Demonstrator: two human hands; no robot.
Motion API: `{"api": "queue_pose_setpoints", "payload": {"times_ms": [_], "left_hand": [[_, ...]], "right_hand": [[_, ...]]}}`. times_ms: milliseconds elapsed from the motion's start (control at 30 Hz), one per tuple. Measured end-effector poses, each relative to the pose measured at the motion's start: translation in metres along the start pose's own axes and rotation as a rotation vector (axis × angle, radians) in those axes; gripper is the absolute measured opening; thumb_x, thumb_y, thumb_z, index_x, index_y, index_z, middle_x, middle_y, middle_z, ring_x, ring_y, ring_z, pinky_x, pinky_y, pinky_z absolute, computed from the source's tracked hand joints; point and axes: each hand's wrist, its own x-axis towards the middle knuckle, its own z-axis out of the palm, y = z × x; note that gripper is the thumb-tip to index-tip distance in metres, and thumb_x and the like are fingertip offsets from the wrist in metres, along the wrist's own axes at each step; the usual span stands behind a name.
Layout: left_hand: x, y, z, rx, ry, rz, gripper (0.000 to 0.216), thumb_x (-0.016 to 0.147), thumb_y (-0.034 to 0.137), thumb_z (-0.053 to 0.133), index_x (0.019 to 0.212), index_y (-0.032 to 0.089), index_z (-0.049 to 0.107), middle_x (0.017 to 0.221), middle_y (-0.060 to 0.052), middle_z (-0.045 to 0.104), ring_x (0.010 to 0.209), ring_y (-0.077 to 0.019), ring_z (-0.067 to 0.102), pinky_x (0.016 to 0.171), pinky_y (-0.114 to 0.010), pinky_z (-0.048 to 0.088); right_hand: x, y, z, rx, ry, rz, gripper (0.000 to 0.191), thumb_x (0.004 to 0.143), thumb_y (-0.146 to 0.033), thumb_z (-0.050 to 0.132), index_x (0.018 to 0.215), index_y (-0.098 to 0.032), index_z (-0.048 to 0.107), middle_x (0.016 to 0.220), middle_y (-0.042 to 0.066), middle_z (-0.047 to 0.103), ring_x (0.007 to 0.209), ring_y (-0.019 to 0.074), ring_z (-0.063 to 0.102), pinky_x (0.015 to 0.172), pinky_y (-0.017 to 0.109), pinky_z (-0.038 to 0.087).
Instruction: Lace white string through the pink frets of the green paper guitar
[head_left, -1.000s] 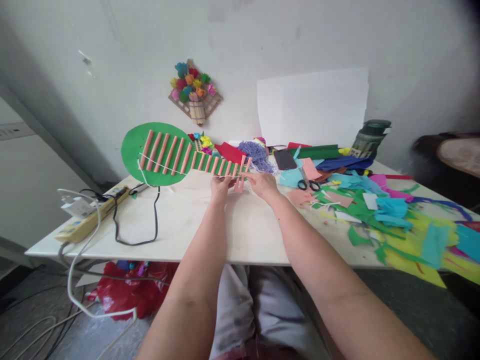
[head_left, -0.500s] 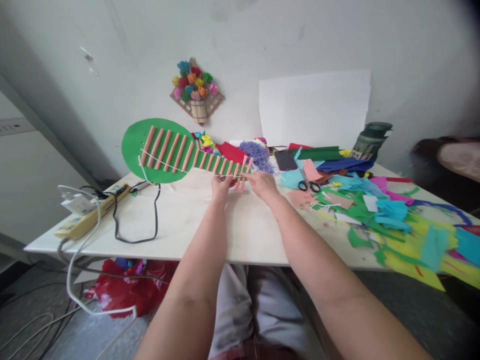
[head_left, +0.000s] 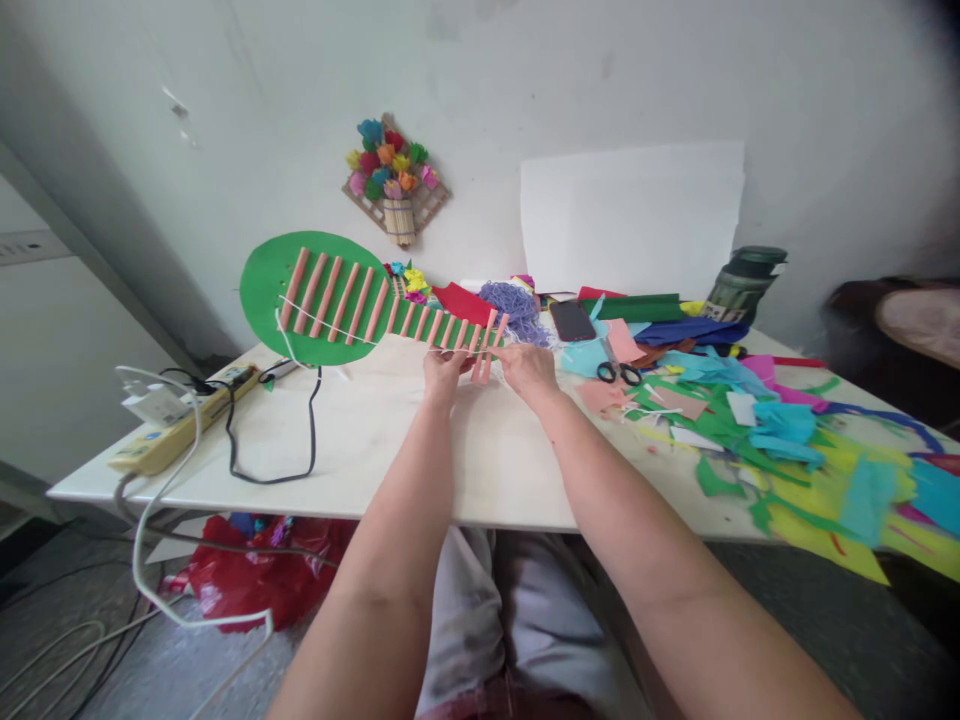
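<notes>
A flat green lute-shaped craft (head_left: 262, 290) is held tilted up above the table, its round body to the left and its narrow neck to the right. Pink rolled-paper strips run across body and neck, with two longer ones crossing at the neck's end. Along its length stretches a white string (head_left: 334, 327). My left hand (head_left: 444, 372) is closed on the lower edge of the neck, fingers partly behind it. At the neck's tip my right hand (head_left: 529, 370) pinches the string's end, close to the crossing strips; its thumb and finger are pressed together.
Scissors (head_left: 618, 374), a phone (head_left: 571, 321) and many coloured paper scraps (head_left: 787, 420) lie to the right, with a dark green bottle (head_left: 742, 283) behind. Purple shredded paper (head_left: 514, 308) sits beyond my hands. At left are a power strip (head_left: 161, 445) and cables.
The round end of the green craft has tipped slightly up and left. Both hands keep nearly the same place and hold.
</notes>
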Motion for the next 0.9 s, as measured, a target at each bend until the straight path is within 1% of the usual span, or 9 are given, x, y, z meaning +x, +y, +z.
{"api": "queue_pose_setpoints", "payload": {"times_ms": [133,367,500,600,733,900], "left_hand": [[0.000,0.000,0.000,-0.002,0.004,-0.006,0.030,0.055,0.025,0.066,0.078,0.012,0.053,0.062,-0.005,0.063,0.057,-0.0167,0.062,0.065,-0.034,0.052],[0.000,0.000,0.001,0.000,0.000,0.000,0.032,0.056,0.025,0.067,0.081,0.011,0.052,0.062,-0.006,0.063,0.059,-0.0183,0.063,0.067,-0.037,0.051],[-0.001,0.000,0.001,0.023,0.002,0.012,0.033,0.056,0.025,0.066,0.083,0.013,0.052,0.061,-0.004,0.063,0.057,-0.0168,0.062,0.064,-0.033,0.051],[-0.002,0.000,0.002,0.045,-0.014,0.033,0.034,0.055,0.023,0.066,0.086,0.013,0.054,0.059,-0.002,0.063,0.055,-0.0159,0.062,0.061,-0.030,0.051],[-0.001,-0.001,0.003,0.070,-0.013,0.046,0.035,0.055,0.023,0.065,0.087,0.012,0.056,0.059,-0.002,0.064,0.055,-0.0168,0.062,0.060,-0.030,0.050],[0.002,-0.005,0.005,0.090,-0.002,0.085,0.034,0.054,0.020,0.064,0.087,0.012,0.059,0.060,-0.002,0.065,0.056,-0.0165,0.062,0.060,-0.029,0.050]], "right_hand": [[0.000,-0.001,0.000,-0.008,0.017,-0.003,0.038,0.088,-0.023,0.034,0.114,-0.035,0.058,0.097,0.003,0.067,0.085,0.0189,0.059,0.069,0.028,0.040],[0.000,-0.001,0.001,-0.004,0.006,0.016,0.039,0.086,-0.021,0.035,0.115,-0.033,0.058,0.098,0.004,0.066,0.085,0.0189,0.059,0.070,0.028,0.040],[0.000,-0.003,-0.001,-0.010,0.000,0.015,0.040,0.086,-0.021,0.034,0.116,-0.033,0.058,0.096,0.005,0.066,0.085,0.0202,0.059,0.070,0.030,0.041],[-0.001,-0.005,-0.004,-0.018,-0.022,0.018,0.040,0.087,-0.022,0.033,0.117,-0.031,0.057,0.096,0.008,0.066,0.085,0.0215,0.059,0.071,0.031,0.042],[-0.001,-0.008,-0.006,-0.014,-0.049,0.024,0.040,0.088,-0.023,0.031,0.117,-0.028,0.057,0.095,0.012,0.066,0.084,0.0234,0.060,0.072,0.034,0.042],[0.000,-0.011,-0.007,-0.011,-0.043,0.021,0.040,0.089,-0.024,0.028,0.112,-0.026,0.061,0.091,0.014,0.066,0.082,0.0257,0.061,0.072,0.038,0.042]]}}
